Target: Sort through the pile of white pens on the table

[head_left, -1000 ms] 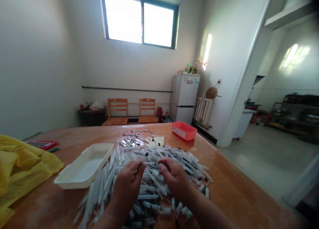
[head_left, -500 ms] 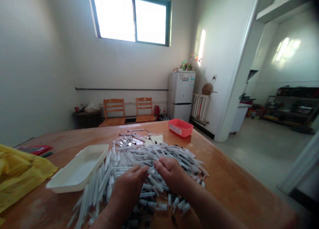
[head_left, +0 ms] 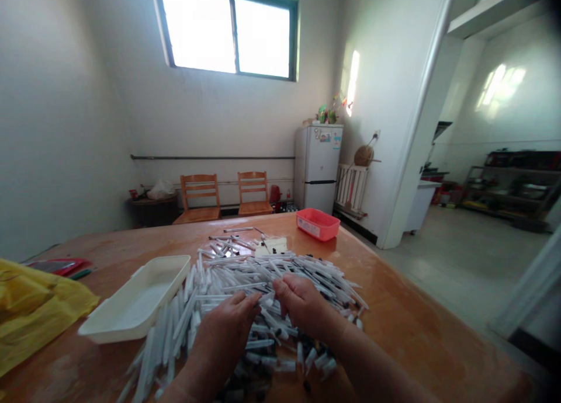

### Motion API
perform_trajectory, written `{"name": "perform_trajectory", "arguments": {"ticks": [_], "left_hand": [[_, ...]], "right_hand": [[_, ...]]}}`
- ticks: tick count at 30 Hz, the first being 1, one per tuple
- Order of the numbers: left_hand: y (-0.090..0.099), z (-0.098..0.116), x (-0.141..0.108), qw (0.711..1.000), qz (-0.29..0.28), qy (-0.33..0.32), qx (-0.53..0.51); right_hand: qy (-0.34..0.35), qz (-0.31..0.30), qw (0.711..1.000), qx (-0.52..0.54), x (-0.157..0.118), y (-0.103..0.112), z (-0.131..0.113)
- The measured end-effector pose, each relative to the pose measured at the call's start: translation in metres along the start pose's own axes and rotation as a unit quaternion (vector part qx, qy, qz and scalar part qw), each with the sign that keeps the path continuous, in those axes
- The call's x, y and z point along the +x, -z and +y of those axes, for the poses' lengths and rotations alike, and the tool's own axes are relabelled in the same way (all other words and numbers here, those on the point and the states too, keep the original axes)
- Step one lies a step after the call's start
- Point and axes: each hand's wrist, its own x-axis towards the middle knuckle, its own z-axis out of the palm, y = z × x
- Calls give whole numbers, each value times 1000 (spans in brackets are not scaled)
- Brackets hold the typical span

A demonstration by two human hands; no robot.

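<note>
A wide heap of clear and white pen barrels [head_left: 245, 268] covers the middle of the orange table. Over it, my left hand [head_left: 230, 321] has its fingers pressed together around a small whitish piece, perhaps a pen part. Just to its right, my right hand [head_left: 300, 301] is closed in a pinch, its fingertips close to the same spot; what it grips is too small to name. Dark and clear caps [head_left: 280, 365] lie scattered beneath and between both wrists. Left of the heap stands a white tray [head_left: 135, 301], with barrels against its right side.
A red plastic basket [head_left: 318, 225] sits at the table's far edge. On the left are a yellow bag [head_left: 39, 309] and a red flat item [head_left: 61, 266]. A pale paper [head_left: 270, 246] lies behind the heap. Two chairs [head_left: 199, 195] and a fridge [head_left: 319, 169] stand beyond.
My right hand's fingers have curled slightly and shifted a little right. My left hand has barely moved. The view has shifted slightly.
</note>
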Motion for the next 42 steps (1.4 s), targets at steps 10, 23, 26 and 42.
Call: {"name": "perform_trajectory", "arguments": {"ticks": [10, 23, 26, 42], "left_hand": [[2, -1, -2, 993, -7, 13, 114], [4, 7, 3, 871, 105, 226, -424], [2, 5, 4, 827, 102, 245, -497], [20, -36, 2, 973, 165, 147, -62]], "right_hand": [[44, -13, 998, -36, -3, -8, -1], [0, 7, 994, 106, 3, -28, 14], [46, 8, 999, 3, 1, -28, 12], [18, 67, 974, -216, 2, 4, 13]]}}
